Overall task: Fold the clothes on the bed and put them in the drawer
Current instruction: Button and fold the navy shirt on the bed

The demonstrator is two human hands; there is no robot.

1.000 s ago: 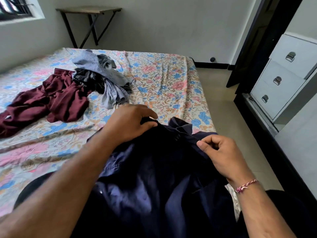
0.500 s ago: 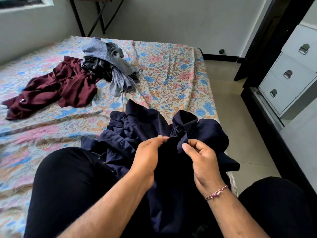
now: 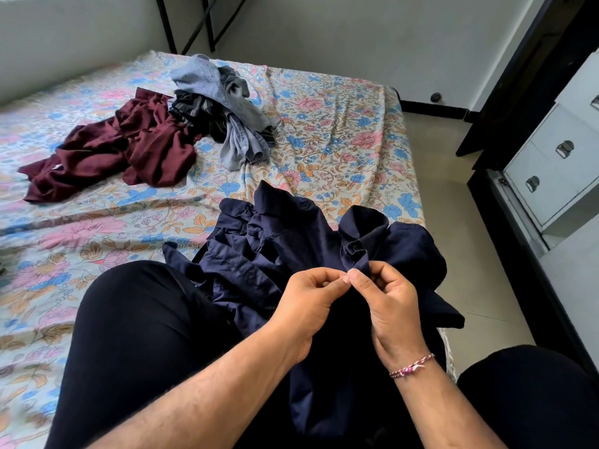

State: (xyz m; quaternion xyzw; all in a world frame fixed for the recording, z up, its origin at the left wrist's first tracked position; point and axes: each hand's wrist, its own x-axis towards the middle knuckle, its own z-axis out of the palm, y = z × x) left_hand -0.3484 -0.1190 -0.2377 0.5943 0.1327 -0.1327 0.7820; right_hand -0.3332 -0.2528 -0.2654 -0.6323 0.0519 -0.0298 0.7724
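Both hands have drawn in close together over the lap now, a second ago they were spread wide across the navy shirt (image 3: 291, 241). The left hand (image 3: 308, 306) pinches a bit of the dark cloth between thumb and curled fingers, and the right hand (image 3: 389, 306) pinches the fabric just under the collar, fingertips nearly touching the left's. It looks like button work near the collar, a judgement only, the button itself is too small to tell. The shirt lies bunched on the lap at the near edge of the bed (image 3: 340, 140). Farther up the bed from the shirt lie the maroon garment (image 3: 129, 150) and the grey pile (image 3: 227, 118), both unfolded. The drawers (image 3: 551, 170) stand beyond the bed's right side, closed. Folding proper hasn't begun.
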